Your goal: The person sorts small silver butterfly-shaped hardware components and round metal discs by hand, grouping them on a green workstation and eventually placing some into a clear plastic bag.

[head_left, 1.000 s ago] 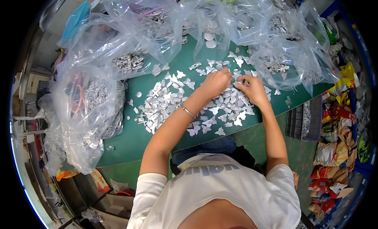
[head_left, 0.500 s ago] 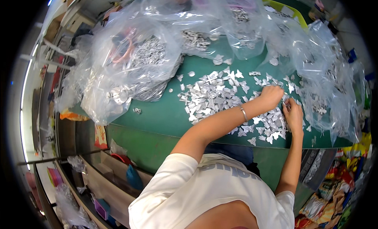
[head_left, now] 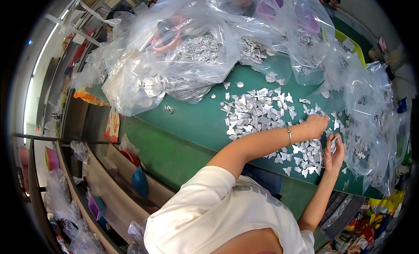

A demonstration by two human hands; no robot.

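The metal piece (head_left: 334, 142) which I follow from far is small, silver-grey and longer than it is wide; its finer shape is too small for me to tell. It is in the right hand (head_left: 334, 156), pinched between the thumb and the fingers, over the tabletop (head_left: 200, 116), toward its right end. The left hand (head_left: 316, 126) is just beside, with its fingers curled together, and I cannot tell whether a part is between them. Near the hands I see a heap of loose metal parts (head_left: 310, 153), flat and dull, some with winged outlines, reaching close to the near edge of the tabletop. A second heap (head_left: 255, 114) lies more toward the middle, with some stick-like pieces in it. The tabletop is green and smooth. Along its far edge stand clear plastic bags (head_left: 225, 64), thin, wrinkled and shiny, and through one of them I see many ring-shaped parts (head_left: 200, 48)
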